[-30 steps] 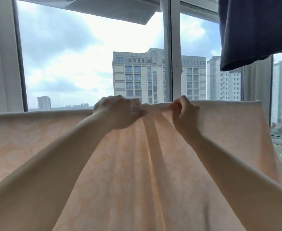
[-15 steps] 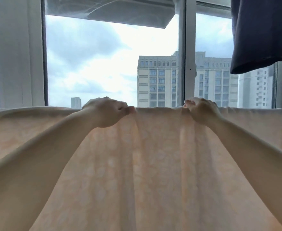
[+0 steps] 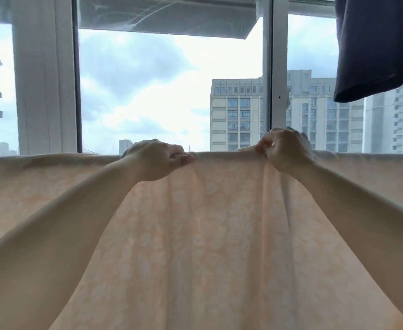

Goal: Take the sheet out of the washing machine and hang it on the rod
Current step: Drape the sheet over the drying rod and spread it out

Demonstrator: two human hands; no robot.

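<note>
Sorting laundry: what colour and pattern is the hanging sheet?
Pale peach sheet with white blotchy print; head view.

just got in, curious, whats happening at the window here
A person is hanging a peach sheet in front of the window. Both hands pinch its top edge, left hand and right hand apart, the cloth draped down toward the camera. The rod is hidden under the fold. A dark garment hangs at upper right.

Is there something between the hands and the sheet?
Nothing visible. The left hand and the right hand both pinch the top fold of the sheet directly; the dark cloth hangs apart, upper right.
</note>
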